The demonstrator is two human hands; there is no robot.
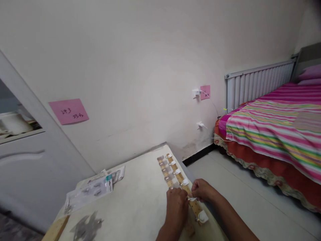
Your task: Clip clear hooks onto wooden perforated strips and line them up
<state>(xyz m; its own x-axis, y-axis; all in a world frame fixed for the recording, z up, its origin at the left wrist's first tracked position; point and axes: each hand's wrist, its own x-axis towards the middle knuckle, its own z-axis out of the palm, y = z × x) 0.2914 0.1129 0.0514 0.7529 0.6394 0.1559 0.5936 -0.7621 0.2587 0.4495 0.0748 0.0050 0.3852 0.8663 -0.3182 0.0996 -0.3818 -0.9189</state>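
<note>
Two narrow wooden strips with small holes lie side by side along the right part of the table. The right-hand strip [186, 189] carries a row of white tags with small rings or hooks, among them a white tag [203, 217] at its near end. Small clear pieces and metal rings sit along the left-hand strip [170, 183]. My left hand [177, 203] rests across the strips with its fingers curled; what they grip is hidden. Fingers of my right hand [202, 190] are pinched at another white tag [192, 198] on the right-hand strip, beside my left fingertips.
On the left of the white table [135, 190] lie clear plastic packages [90, 191] and a pile of grey, flat pieces [87, 227]. A wooden piece [55, 229] is at the near left corner. The wall stands behind; a bed [273, 124] is to the right.
</note>
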